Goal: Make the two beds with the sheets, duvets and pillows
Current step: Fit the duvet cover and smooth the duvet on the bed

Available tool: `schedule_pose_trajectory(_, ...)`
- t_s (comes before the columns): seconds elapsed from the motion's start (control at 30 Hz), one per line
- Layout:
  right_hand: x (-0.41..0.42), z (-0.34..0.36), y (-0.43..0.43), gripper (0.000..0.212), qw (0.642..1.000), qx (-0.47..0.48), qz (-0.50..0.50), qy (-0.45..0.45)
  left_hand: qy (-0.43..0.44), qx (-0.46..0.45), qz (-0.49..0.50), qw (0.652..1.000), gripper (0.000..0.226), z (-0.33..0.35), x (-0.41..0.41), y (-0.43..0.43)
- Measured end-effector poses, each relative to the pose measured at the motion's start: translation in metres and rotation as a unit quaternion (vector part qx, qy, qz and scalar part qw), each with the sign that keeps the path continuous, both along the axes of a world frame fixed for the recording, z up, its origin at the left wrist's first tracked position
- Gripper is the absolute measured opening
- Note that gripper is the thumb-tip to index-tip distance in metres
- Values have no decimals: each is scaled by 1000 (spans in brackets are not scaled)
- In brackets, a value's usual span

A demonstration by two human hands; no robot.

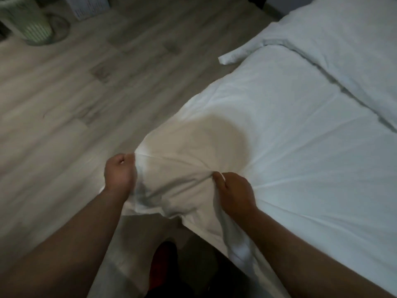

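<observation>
A white sheet covers the bed on the right, with creases fanning out from its near corner. That corner is lifted off the mattress. My left hand grips the sheet's edge in a fist at the left of the corner. My right hand pinches a bunch of the same sheet a little to the right, and loose cloth hangs down below it. A white pillow lies across the head of the bed at the upper right, with a folded flap sticking out over the bed's left side.
Grey wood-look floor fills the left half. A pale green ribbed bin stands at the top left, next to a white box. A dark shoe shows at the bottom by the bed's corner.
</observation>
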State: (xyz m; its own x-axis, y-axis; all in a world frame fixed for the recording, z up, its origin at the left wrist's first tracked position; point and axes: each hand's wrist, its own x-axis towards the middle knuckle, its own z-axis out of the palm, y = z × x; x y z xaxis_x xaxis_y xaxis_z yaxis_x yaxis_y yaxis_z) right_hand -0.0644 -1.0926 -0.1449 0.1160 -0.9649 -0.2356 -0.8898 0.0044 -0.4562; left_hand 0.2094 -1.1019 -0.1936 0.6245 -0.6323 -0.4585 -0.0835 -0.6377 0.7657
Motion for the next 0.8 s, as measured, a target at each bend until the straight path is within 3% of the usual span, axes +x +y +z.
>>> schedule_pose_trajectory(0.07, -6, 5, -8, 61, 998, 46, -33, -42, 151, 89, 79, 981, 65, -5, -10, 7)
schedule_pose_trajectory(0.13, -11, 11, -17, 55, 993, 79, -65, -60, 377, 179, 114, 901, 84, 4, -28, 14)
schedule_pose_trajectory(0.17, -12, 16, -21, 54, 989, 92, -84, -74, 453, 200, 114, 861, 87, 6, -36, 18)
schedule_pose_trajectory(0.2, -15, 19, -25, 54, 984, 107, -103, -93, 483, 208, 120, 842, 89, 10, -45, 22)
schedule_pose_trajectory(0.37, -26, 35, -39, 48, 953, 192, -165, -165, 537, 165, 183, 807, 75, -4, -73, 28)
schedule_pose_trajectory(0.5, -30, 32, -48, 58, 936, 235, -186, -184, 574, -38, 312, 756, 56, -3, -63, 30)
schedule_pose_trajectory(0.6, -28, 33, -47, 47, 962, 198, -134, -133, 558, -138, 315, 755, 42, 25, -28, 10)
schedule_pose_trajectory(0.7, -18, 38, -47, 43, 982, 145, -73, -92, 493, -171, 307, 796, 24, 70, 0, -25)
schedule_pose_trajectory(0.8, 7, 54, -45, 10, 989, 126, -34, -69, 485, -194, 314, 793, 20, 103, 2, -57)
